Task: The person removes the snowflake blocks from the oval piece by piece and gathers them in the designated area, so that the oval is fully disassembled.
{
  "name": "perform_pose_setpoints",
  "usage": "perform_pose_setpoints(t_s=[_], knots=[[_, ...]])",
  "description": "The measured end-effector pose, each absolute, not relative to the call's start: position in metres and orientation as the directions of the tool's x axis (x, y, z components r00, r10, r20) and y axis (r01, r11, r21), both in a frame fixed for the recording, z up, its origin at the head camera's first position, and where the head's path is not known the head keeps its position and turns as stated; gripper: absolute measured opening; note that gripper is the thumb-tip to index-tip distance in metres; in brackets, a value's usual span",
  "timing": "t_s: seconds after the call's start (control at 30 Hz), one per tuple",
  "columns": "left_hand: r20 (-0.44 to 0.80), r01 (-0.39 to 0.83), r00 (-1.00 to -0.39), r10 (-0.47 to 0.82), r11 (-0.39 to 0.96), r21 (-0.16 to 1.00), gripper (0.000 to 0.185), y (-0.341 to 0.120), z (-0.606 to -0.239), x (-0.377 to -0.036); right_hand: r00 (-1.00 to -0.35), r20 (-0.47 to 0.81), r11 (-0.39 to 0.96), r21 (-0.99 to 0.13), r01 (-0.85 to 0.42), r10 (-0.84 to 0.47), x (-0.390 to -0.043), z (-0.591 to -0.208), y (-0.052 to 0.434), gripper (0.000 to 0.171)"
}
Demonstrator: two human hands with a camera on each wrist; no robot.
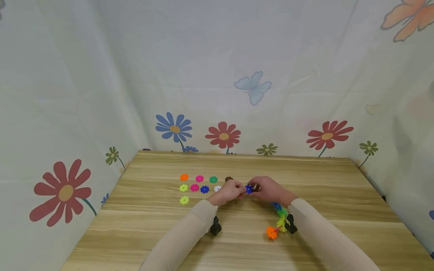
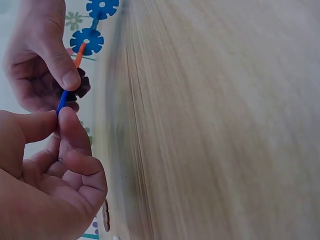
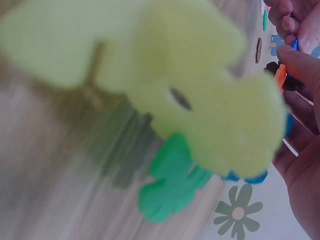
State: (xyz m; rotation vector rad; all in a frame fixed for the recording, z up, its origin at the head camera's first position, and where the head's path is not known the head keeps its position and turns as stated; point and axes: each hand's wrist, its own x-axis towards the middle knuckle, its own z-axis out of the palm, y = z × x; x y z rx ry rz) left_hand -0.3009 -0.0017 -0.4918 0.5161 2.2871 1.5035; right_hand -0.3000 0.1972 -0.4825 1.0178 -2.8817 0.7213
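Both hands meet over the table point(image 1: 305, 195), fingertips nearly touching. Left hand point(image 1: 229, 192) pinches a blue snowflake disc point(image 1: 249, 189) edge-on between thumb and forefinger, other fingers curled in. Right hand point(image 1: 268, 189) pinches a dark brown disc point(image 2: 77, 89) that sits at the end of a chain of joined discs point(image 1: 279, 220); blue disc edge is right against the brown one, can't tell if slotted in. Chain trails from the right hand back along the right wrist: blue, green, yellow, orange pieces, resting on the table. Left of the left hand, loose discs point(image 1: 200, 184) lie flat in rows: orange, pinks, green, yellows, blue, white, one brown just beside the knuckles.
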Motion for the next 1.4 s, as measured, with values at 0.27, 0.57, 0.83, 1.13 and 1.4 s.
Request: perform_pose_setpoints(t_s=[0.27, 0.57, 0.83, 1.13, 1.4], knots=[[-0.094, 0.084, -0.884, 0.458, 0.353, 0.932, 0.026, -0.003, -0.494, -0.303, -0.789, 0.146, 0.697, -0.395, -0.599, -0.596, -0.3, -0.482, 0.204, 0.027], [-0.086, 0.094, -0.899, 0.43, 0.38, 0.92, 0.024, -0.006, -0.493, -0.303, -0.775, 0.134, 0.694, -0.369, -0.618, -0.618, -0.297, -0.482, 0.207, 0.018], [-0.118, 0.063, -0.898, 0.423, 0.39, 0.919, 0.024, -0.006, -0.49, -0.302, -0.771, 0.129, 0.702, -0.341, -0.625, -0.624, -0.295, -0.48, 0.207, 0.022], [-0.121, 0.049, -0.906, 0.405, 0.385, 0.922, 0.02, -0.003, -0.487, -0.3, -0.762, 0.132, 0.692, -0.343, -0.635, -0.634, -0.294, -0.476, 0.204, 0.023], [-0.105, 0.044, -0.925, 0.366, 0.376, 0.925, 0.014, 0.002, -0.487, -0.298, -0.742, 0.153, 0.676, -0.322, -0.662, -0.653, -0.294, -0.474, 0.203, 0.021]])
